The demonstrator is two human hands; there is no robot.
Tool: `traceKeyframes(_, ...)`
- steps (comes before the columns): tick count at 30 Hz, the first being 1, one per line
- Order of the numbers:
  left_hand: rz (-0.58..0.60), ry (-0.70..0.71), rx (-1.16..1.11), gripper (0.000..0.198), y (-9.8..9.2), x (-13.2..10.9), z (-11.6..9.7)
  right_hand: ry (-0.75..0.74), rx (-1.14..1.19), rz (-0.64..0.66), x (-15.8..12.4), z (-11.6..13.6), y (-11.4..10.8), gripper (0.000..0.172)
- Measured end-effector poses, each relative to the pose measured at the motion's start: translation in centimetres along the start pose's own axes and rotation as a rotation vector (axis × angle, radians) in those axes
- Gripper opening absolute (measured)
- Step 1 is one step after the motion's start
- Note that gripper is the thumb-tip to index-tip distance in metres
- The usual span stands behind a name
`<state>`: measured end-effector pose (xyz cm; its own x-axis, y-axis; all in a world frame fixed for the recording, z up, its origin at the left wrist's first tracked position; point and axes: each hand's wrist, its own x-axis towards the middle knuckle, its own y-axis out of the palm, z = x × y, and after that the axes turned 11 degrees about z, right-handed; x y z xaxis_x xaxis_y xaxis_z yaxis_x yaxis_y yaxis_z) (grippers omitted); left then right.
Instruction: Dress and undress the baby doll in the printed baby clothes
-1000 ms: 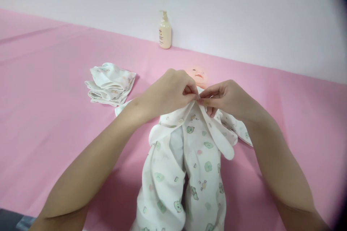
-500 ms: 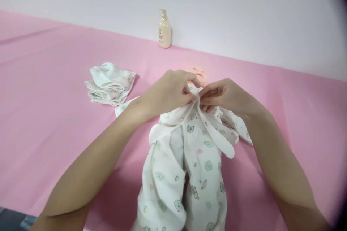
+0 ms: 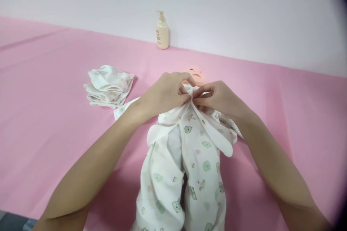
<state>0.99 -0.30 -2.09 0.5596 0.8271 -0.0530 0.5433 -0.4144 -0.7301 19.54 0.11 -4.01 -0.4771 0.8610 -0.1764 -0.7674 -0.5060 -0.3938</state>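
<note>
A baby doll (image 3: pixel 196 71) lies on its back, dressed in a white baby jacket (image 3: pixel 170 117) and trousers (image 3: pixel 159 187) with green animal prints. Over its chest, my left hand (image 3: pixel 170 92) pinches the jacket's front edge between thumb and finger, its index finger arched above. My right hand (image 3: pixel 217 97) closes on the opposite edge, so both edges meet between my fingertips. Below them the jacket front spreads apart in two rounded white flaps. What fastening sits between the fingertips is hidden. Its sleeves stretch out to either side, partly behind my forearms.
Folded printed cloths (image 3: pixel 108 86) are stacked left of the doll. A cream pump bottle (image 3: pixel 162 34) stands at the back against the white wall (image 3: pixel 244 18). Pink sheeting (image 3: pixel 54 115) covers the table, whose near edge shows at lower left.
Both hands keep their pinch on the jacket edges, with barely any finger movement. The whole view has shifted slightly, so the things appear a little further left.
</note>
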Motion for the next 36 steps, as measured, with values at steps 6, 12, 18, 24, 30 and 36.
traceKeyframes(6,-0.009,-0.035,-0.01,0.035,0.0,0.0,-0.1,-0.006,-0.01,0.013,-0.2,0.1,0.1,0.011)
traceKeyframes(12,-0.052,-0.019,0.07,0.038,0.5,-0.2,-0.4,-0.043,-0.125,-0.027,-0.5,0.3,0.9,0.009)
traceKeyframes(18,-0.041,-0.043,0.146,0.042,0.8,-0.4,-0.9,-0.07,-0.395,-0.134,-0.6,0.6,2.2,0.009)
traceKeyframes(24,-0.035,0.012,0.114,0.042,0.8,-0.3,-0.8,-0.065,-0.489,-0.168,-0.6,0.4,2.6,0.017)
traceKeyframes(30,-0.049,0.032,0.249,0.041,1.1,-0.1,-0.7,-0.038,-0.222,-0.042,-0.1,0.1,1.3,0.009)
traceKeyframes(36,-0.127,0.035,0.484,0.029,1.3,0.0,-1.0,0.018,-0.013,0.121,0.5,-0.1,-0.1,0.006)
